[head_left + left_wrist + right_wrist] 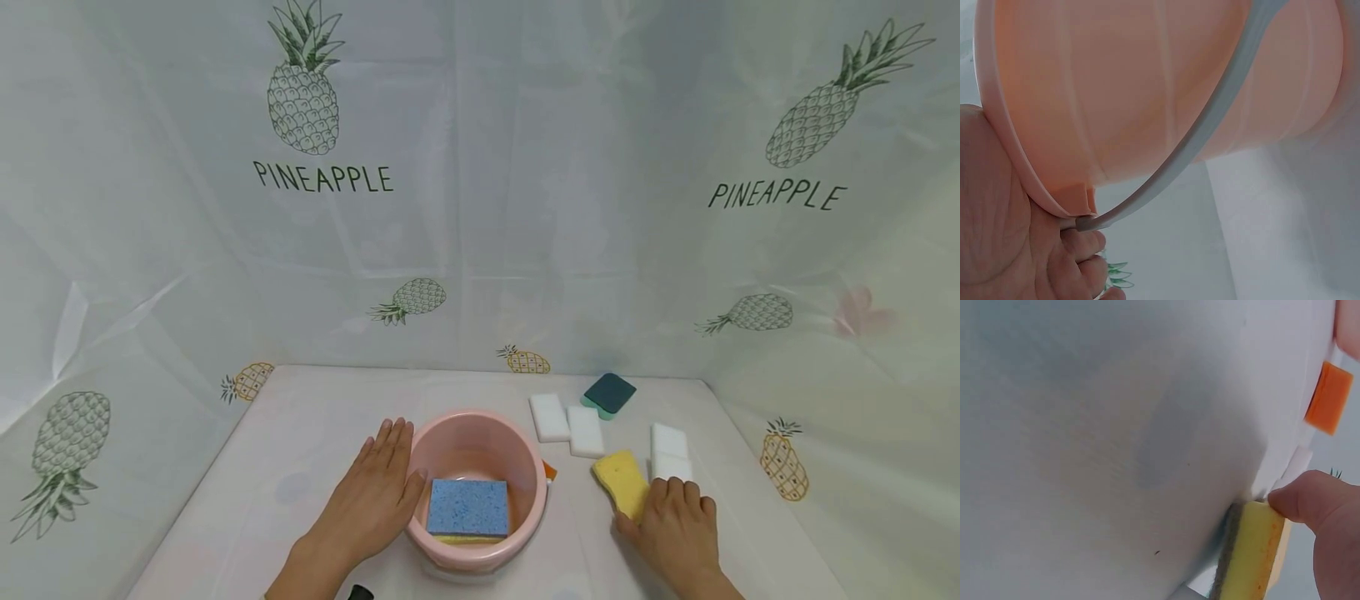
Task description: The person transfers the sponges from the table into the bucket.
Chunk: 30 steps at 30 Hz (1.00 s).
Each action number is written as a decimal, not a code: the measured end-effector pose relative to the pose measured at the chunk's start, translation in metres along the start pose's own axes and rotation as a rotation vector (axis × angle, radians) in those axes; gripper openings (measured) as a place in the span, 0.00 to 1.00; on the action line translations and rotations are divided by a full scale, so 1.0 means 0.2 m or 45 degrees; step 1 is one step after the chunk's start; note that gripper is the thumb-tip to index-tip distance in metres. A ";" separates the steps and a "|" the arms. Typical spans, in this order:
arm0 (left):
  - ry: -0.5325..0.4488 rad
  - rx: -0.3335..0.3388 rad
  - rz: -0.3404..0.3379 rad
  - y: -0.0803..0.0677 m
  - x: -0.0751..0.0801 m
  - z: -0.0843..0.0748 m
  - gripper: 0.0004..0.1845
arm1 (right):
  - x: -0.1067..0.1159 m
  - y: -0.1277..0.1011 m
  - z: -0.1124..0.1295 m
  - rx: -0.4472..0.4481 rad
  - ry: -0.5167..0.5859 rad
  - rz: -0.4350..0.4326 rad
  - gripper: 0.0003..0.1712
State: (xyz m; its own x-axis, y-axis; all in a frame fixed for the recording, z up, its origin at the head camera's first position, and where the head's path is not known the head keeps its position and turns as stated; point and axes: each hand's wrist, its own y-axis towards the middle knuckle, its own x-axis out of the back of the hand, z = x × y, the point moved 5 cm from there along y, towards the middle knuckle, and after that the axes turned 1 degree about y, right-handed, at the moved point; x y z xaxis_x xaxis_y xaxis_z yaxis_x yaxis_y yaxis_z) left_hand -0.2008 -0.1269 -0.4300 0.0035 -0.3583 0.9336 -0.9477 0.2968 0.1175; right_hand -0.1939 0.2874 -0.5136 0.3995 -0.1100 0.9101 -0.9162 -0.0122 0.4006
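A pink bucket (536, 521) with a grey handle (1191, 134) stands at the front middle of the table. Inside it lies a blue sponge (468, 507) over something yellow. My left hand (371, 500) rests against the bucket's left rim, its fingers extended. To the right, my right hand (675, 529) is at the near end of a yellow sponge (622, 482) with a dark scrubbing side. In the right wrist view the thumb (1300, 497) presses on the edge of this sponge (1254, 550); the other fingers are hidden there.
White sponges (550, 417) lie behind the yellow one, with more white pieces (669, 442) just beyond my right hand. A dark green sponge (611, 392) is at the back. An orange block (1330, 397) sits beside the bucket. A black object (361, 592) shows at the front edge.
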 end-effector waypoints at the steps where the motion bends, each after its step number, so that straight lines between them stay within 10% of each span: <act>1: -0.002 0.000 0.002 0.00 0.00 0.00 0.38 | 0.00 0.00 0.00 0.003 0.013 0.000 0.44; 30: 0.050 -0.007 -0.002 0.00 0.00 0.00 0.38 | 0.02 0.22 0.01 0.415 0.051 -0.155 0.44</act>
State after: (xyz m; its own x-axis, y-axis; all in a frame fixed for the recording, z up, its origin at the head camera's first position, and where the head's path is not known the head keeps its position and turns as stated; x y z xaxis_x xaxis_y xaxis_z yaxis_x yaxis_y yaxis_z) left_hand -0.2016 -0.1265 -0.4302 0.0175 -0.3239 0.9459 -0.9459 0.3012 0.1207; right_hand -0.2324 0.2838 -0.4933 0.5018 -0.0491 0.8636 -0.8212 -0.3406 0.4578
